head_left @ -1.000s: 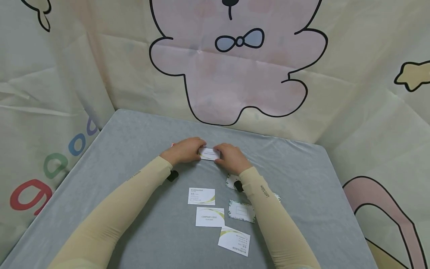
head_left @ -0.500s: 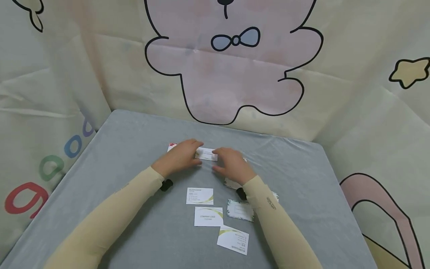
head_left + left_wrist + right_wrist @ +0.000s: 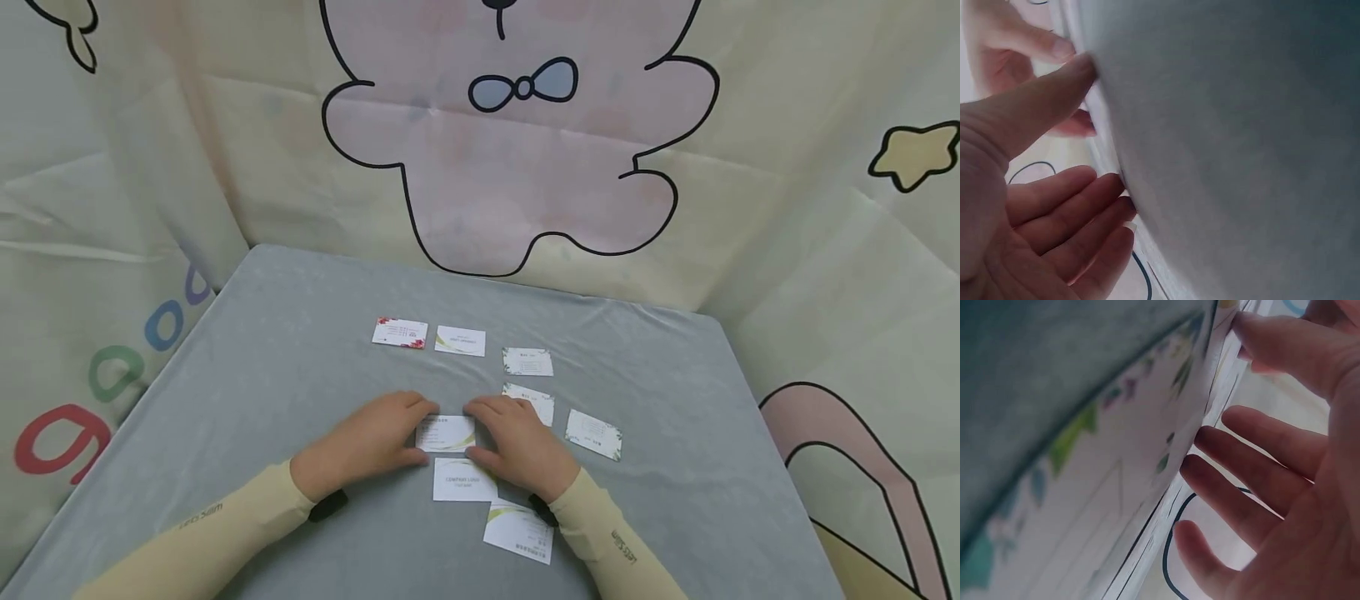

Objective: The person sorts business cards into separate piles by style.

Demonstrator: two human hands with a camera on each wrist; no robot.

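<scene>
A white business card (image 3: pixel 446 434) with a yellow-green curve lies flat on the grey cloth, between my two hands. My left hand (image 3: pixel 371 442) is at its left edge, thumb and fingers spread apart. On the opposite side my right hand (image 3: pixel 521 442) has its fingertips by the card's right edge. The wrist views show both hands with relaxed fingers near the cloth, and no card pinched in them. Just below lies a COMPANY LOGO card (image 3: pixel 463 481), and a tilted matching card (image 3: pixel 516 533) touches its lower right corner. The right hand partly covers a leaf-bordered card (image 3: pixel 542 406).
Along the back sit a red-flowered card (image 3: pixel 400 332) and a yellow-curved card (image 3: pixel 460 341). More leaf-bordered cards lie to the right, one upper card (image 3: pixel 527 362) and one tilted card (image 3: pixel 595 435). A printed curtain (image 3: pixel 517 192) stands behind the table (image 3: pixel 660 375).
Both hands have let go of the yellow-curved card at the back, leaving it beside the red-flowered one. They have come toward the front, to either side of another yellow-curved card.
</scene>
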